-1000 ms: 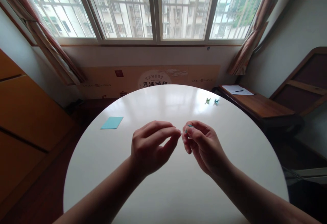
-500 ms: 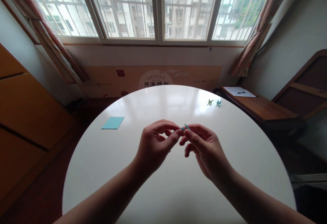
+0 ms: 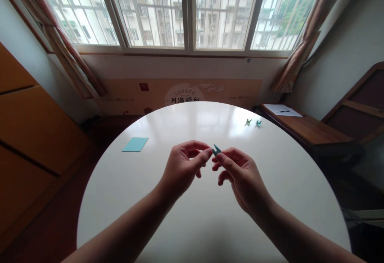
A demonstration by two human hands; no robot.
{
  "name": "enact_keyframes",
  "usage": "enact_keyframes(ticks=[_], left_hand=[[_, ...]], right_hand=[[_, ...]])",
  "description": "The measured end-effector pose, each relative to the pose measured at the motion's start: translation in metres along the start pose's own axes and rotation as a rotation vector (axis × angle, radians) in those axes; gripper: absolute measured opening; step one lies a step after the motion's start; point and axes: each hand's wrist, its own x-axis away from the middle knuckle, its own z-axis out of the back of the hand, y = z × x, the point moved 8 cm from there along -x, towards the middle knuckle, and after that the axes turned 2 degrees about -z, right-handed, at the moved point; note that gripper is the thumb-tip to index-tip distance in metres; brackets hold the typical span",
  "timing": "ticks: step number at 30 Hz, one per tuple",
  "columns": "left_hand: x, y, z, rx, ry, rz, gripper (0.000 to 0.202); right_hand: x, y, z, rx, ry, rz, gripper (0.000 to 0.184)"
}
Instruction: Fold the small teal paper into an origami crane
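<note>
Over the middle of the round white table, both hands pinch one tiny folded piece of teal paper. My left hand grips it from the left with thumb and forefinger. My right hand pinches it from the right, its other fingers curled. Two points of the fold stick up between the fingertips. Two small finished paper cranes, one green and one teal, stand at the table's far right. A flat light-blue sheet lies at the far left.
A dark wooden side table with a white paper and a pen stands to the right. A wooden cabinet runs along the left. A printed cardboard panel leans under the window.
My fingertips have closed together on the teal fold, and its two points now stick up between them. The view has shifted slightly.
</note>
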Motion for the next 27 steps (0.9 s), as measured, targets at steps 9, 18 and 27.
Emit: enact_keyframes(ticks=[9,18,27], left_hand=[[-0.004,-0.001,0.000,0.065,-0.036,0.022,0.022],[-0.010,-0.001,0.004,0.012,-0.087,0.040,0.027],[-0.014,-0.002,0.004,-0.039,-0.149,0.015,0.031]], right_hand=[[-0.002,0.020,-0.012,-0.149,-0.146,-0.203,0.041],[0.003,0.033,-0.031,-0.413,-0.433,-0.485,0.039],[0.003,0.026,-0.029,-0.355,-0.378,-0.396,0.023]])
